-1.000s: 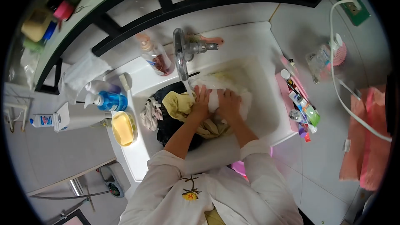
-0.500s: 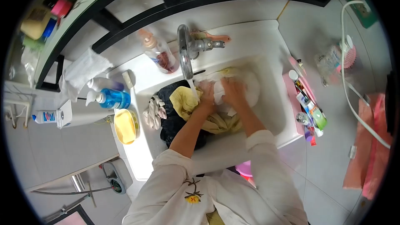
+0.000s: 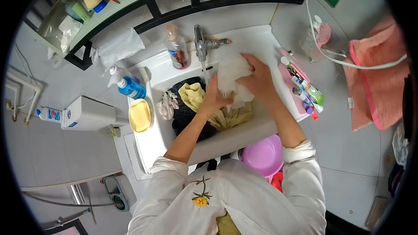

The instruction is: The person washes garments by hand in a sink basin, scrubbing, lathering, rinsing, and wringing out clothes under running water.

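A wet white cloth (image 3: 231, 75), blurred by motion, is raised above the sink (image 3: 257, 39) between my two hands. My right hand (image 3: 262, 80) grips its right side, fingers bent over the fabric. At the lower left edge of the cloth is my left hand (image 3: 213, 99), with the fabric between its thumb and fingers. Under the hands lie a yellow cloth (image 3: 191, 95), a black cloth (image 3: 186, 112) and a pale patterned cloth (image 3: 166, 105) in the basin. Water runs from the faucet (image 3: 200, 45) just left of the white cloth.
A pump bottle (image 3: 177, 52) stands behind the basin. Along the left rim are a blue bottle (image 3: 131, 88) and a yellow soap box (image 3: 139, 115). A pink holder (image 3: 292, 89) with tubes and brushes lines the right rim. Below is a pink basin (image 3: 263, 156).
The white cloth has come up out of the basin in my hands. My right hand has moved up and right, away from the left. The head view has shifted.
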Demonstrator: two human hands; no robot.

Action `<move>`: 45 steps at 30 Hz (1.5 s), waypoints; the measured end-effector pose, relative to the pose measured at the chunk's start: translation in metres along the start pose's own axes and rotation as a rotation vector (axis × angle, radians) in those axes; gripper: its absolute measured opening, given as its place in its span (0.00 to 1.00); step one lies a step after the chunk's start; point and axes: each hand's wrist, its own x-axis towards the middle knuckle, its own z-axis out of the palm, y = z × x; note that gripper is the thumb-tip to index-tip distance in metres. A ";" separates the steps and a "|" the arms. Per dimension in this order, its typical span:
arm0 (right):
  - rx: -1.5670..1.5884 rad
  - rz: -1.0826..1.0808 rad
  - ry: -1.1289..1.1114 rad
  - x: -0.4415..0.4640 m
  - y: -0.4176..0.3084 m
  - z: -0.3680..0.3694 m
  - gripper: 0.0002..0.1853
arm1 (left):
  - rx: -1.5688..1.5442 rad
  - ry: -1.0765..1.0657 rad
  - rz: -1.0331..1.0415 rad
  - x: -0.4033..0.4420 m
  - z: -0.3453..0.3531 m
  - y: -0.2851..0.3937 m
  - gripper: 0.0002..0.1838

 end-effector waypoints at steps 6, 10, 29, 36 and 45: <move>0.217 -0.205 0.131 0.022 -0.083 -0.011 0.28 | -0.596 0.030 -0.377 0.032 -0.039 0.094 0.30; 0.324 -0.167 0.133 0.025 -0.037 0.009 0.31 | -0.471 -0.005 -0.422 0.011 -0.036 0.064 0.30; -0.929 0.116 -0.201 -0.042 0.217 0.114 0.27 | 0.817 -0.310 -0.137 -0.036 0.038 -0.087 0.38; -0.815 0.175 -0.144 0.011 0.266 0.132 0.22 | 0.476 -0.297 -0.441 -0.007 0.054 -0.102 0.36; -0.764 0.360 -0.318 0.038 0.261 0.122 0.23 | 0.481 -0.330 -0.502 0.022 0.050 -0.093 0.31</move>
